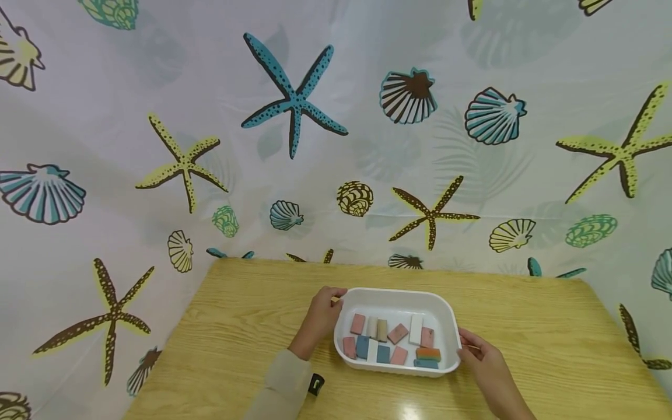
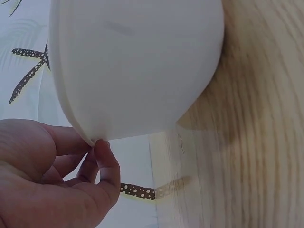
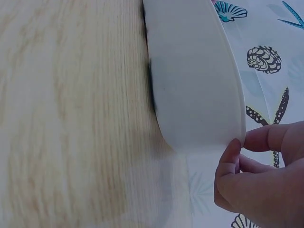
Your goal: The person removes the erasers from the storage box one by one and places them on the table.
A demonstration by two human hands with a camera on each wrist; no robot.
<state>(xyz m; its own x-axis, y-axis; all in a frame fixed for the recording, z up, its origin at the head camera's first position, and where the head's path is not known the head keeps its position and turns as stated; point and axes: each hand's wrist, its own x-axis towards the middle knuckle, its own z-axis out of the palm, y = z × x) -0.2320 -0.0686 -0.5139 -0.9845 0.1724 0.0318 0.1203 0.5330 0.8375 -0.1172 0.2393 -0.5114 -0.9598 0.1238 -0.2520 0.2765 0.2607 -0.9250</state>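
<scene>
A wood-grain surface (image 1: 236, 309) lies beneath a white tray (image 1: 394, 297); whether they touch, I cannot tell. At the tray's ends, left hand (image 1: 322, 314) and right hand (image 1: 485, 360) each pinch its edge. Inside it lie small coloured blocks (image 1: 397, 333); taking hold looks done, letting go remains.

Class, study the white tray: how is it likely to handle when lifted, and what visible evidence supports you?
The white tray is probably stiff: its rim shows no obvious sag between left hand and right hand. It might rock, since each hand pinches just one end. The blocks inside would likely slide if it tilted, with bare floor beyond them.
</scene>
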